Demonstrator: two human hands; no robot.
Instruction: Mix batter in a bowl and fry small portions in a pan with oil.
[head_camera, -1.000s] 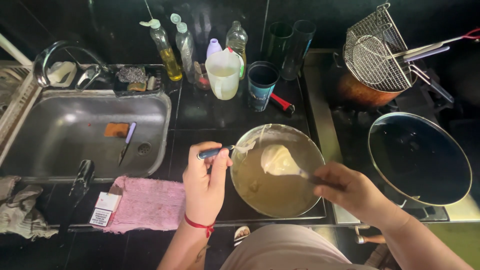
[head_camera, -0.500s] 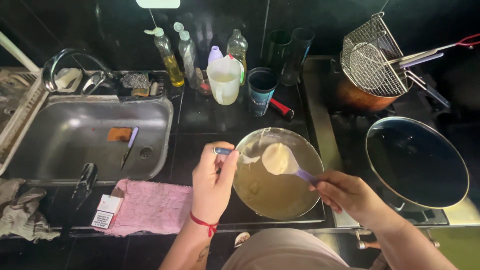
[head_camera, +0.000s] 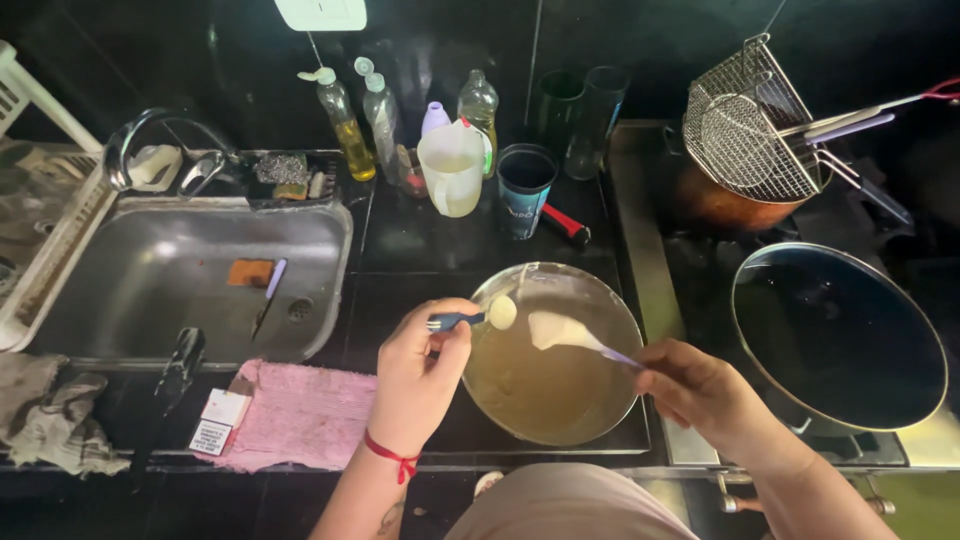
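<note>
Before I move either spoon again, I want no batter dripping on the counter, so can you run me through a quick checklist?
1. Left hand grips the small blue-handled spoon: ok.
2. Right hand grips the larger spoon: ok.
3. Both spoon heads hang inside the rim of the metal bowl: ok.
4. The bowl sits flat on the black counter: ok.
5. The coated spoons have stopped dripping: cannot tell.
6. The blue cup and white jug stand apart from the bowl: ok.
</note>
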